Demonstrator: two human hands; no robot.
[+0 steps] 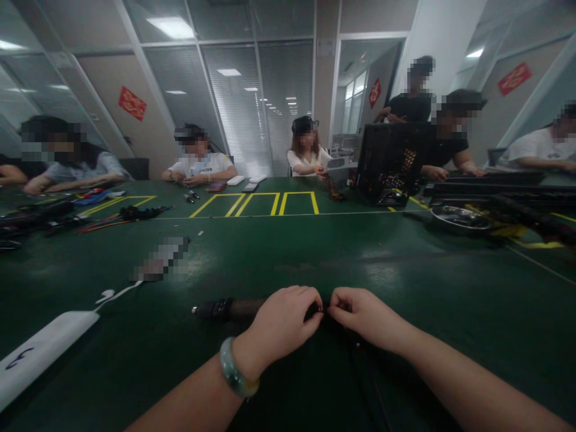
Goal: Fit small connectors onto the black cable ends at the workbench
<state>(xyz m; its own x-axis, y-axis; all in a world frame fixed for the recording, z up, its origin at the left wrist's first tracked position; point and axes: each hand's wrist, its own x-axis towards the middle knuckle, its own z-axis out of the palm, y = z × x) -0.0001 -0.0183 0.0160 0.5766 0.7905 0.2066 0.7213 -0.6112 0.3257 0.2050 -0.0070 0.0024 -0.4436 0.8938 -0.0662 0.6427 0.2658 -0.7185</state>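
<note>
A dark, cylindrical electric screwdriver [243,309] lies sideways on the green table, its metal tip pointing left. My left hand [285,318], with a green bangle at the wrist, is closed over its right end, thumb and fingertips pinched together. Close beside it, almost touching, my right hand [362,315] is also closed in a pinch on what appears to be the end of a black cable [366,372]. That cable runs from under the right hand toward the table's near edge. The small dark part between both sets of fingertips is mostly hidden.
At left, a white power bank [49,348] is wired to a blurred phone-like device [162,258]. Dark cables [139,213] lie farther back. A black computer case [391,162] and a metal bowl [461,219] stand at right. Several people sit across the green table [252,258].
</note>
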